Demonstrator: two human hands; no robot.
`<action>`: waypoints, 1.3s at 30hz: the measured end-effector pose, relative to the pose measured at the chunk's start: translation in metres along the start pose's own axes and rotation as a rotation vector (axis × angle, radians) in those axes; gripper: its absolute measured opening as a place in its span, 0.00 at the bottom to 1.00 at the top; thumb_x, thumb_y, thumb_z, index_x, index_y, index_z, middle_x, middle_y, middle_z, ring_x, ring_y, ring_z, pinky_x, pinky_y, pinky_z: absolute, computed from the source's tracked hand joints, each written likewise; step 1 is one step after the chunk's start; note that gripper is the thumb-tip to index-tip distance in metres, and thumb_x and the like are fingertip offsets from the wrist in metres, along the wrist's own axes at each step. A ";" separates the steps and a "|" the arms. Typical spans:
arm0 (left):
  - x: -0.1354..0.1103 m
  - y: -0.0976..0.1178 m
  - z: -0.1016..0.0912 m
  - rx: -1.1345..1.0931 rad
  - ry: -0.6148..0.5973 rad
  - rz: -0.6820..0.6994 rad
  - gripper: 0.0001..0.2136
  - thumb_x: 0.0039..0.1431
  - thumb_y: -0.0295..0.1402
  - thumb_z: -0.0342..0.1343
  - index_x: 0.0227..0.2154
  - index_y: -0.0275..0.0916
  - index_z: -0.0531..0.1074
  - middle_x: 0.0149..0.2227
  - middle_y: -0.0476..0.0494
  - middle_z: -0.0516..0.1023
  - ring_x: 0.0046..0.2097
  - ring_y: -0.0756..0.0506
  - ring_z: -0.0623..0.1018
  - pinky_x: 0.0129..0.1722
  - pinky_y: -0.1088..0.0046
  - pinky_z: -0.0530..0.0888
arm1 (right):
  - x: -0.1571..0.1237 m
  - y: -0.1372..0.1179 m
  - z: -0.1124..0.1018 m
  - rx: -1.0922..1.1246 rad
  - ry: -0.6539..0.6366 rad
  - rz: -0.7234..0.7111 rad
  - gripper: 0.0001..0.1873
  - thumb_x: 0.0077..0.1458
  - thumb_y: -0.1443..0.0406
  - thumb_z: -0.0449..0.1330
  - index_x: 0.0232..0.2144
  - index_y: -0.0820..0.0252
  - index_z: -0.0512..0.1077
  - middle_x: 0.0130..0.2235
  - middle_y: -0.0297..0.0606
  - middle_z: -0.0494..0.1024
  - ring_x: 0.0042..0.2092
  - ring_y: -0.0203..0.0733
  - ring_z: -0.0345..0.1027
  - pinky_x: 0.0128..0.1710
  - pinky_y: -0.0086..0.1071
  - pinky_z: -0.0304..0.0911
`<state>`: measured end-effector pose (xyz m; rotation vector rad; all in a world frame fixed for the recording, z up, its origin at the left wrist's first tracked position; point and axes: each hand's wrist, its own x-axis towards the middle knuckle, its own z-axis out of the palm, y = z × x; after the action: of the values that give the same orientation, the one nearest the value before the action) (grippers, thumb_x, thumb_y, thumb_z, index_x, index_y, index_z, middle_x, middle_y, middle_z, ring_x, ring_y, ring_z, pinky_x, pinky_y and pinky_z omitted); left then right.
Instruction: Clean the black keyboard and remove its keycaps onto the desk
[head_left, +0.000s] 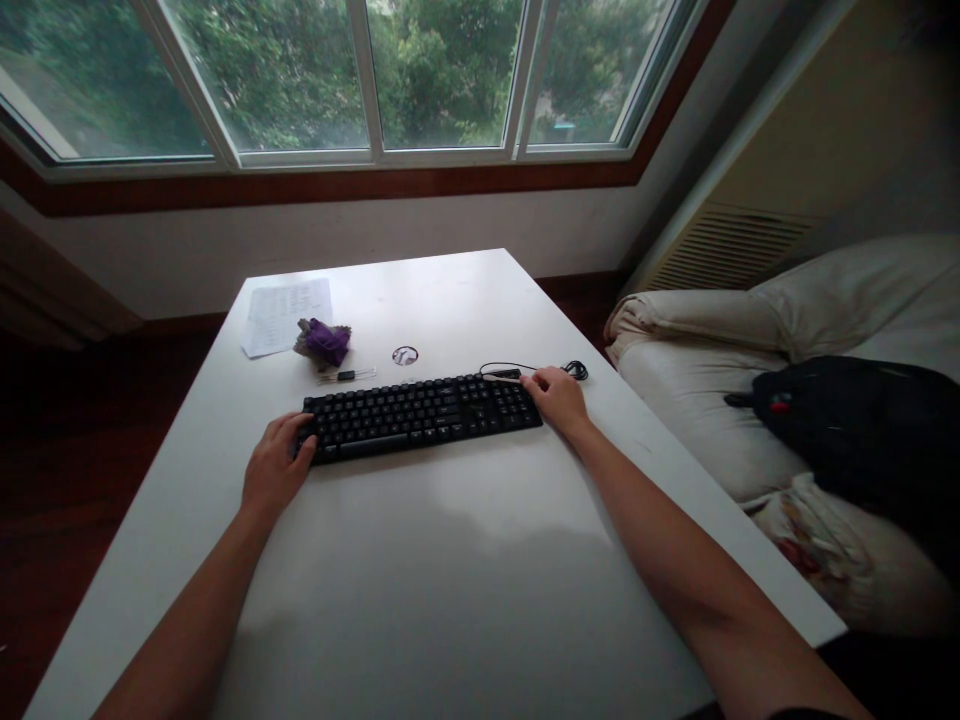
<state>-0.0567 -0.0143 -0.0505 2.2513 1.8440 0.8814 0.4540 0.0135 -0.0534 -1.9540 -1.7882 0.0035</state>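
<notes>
A black keyboard (pixel 420 415) lies flat on the white table, crosswise in front of me. My left hand (pixel 276 465) grips its left end, with the thumb near the front edge and the fingers over the far side. At the keyboard's far right corner is my right hand (pixel 559 397), fingers closed around a thin pale stick (pixel 502 377) that points left along the back edge. Its exact kind is too small to make out. The keyboard's black cable (pixel 576 370) lies coiled just beyond my right hand.
Behind the keyboard lie a purple cloth-like flower (pixel 327 342), a small black item with clear ends (pixel 346 376), a round sticker-like disc (pixel 405 356) and a printed sheet (pixel 289 312). Right of the white table (pixel 450 580) stands a sofa (pixel 690 400) with a black bag (pixel 862 430).
</notes>
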 end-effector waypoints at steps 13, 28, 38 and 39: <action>0.001 -0.001 0.000 0.002 -0.008 0.002 0.18 0.65 0.40 0.50 0.56 0.46 0.69 0.58 0.41 0.70 0.59 0.37 0.72 0.60 0.55 0.70 | 0.001 0.011 -0.014 -0.163 0.057 -0.039 0.20 0.66 0.55 0.51 0.28 0.58 0.74 0.35 0.43 0.76 0.42 0.46 0.66 0.41 0.36 0.55; 0.000 0.000 0.001 0.017 -0.014 -0.010 0.18 0.65 0.41 0.51 0.56 0.45 0.70 0.59 0.42 0.70 0.59 0.38 0.72 0.58 0.59 0.72 | 0.010 0.002 -0.015 -0.286 0.131 -0.108 0.19 0.65 0.60 0.53 0.28 0.60 0.77 0.33 0.44 0.77 0.38 0.47 0.61 0.39 0.39 0.49; 0.000 -0.003 0.003 0.007 -0.010 0.007 0.19 0.65 0.40 0.51 0.56 0.45 0.70 0.59 0.41 0.70 0.59 0.38 0.72 0.57 0.59 0.73 | 0.010 0.035 -0.023 -0.330 0.160 -0.011 0.17 0.63 0.61 0.55 0.24 0.60 0.76 0.32 0.43 0.78 0.37 0.46 0.59 0.36 0.39 0.43; 0.000 -0.003 0.003 0.007 -0.010 0.009 0.19 0.65 0.40 0.51 0.56 0.45 0.70 0.59 0.41 0.70 0.60 0.38 0.72 0.57 0.59 0.73 | 0.010 0.030 -0.021 -0.324 0.163 -0.028 0.18 0.63 0.61 0.55 0.24 0.60 0.75 0.31 0.43 0.78 0.37 0.45 0.59 0.36 0.39 0.43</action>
<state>-0.0584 -0.0130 -0.0543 2.2663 1.8366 0.8646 0.4906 0.0146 -0.0429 -2.0768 -1.7948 -0.4688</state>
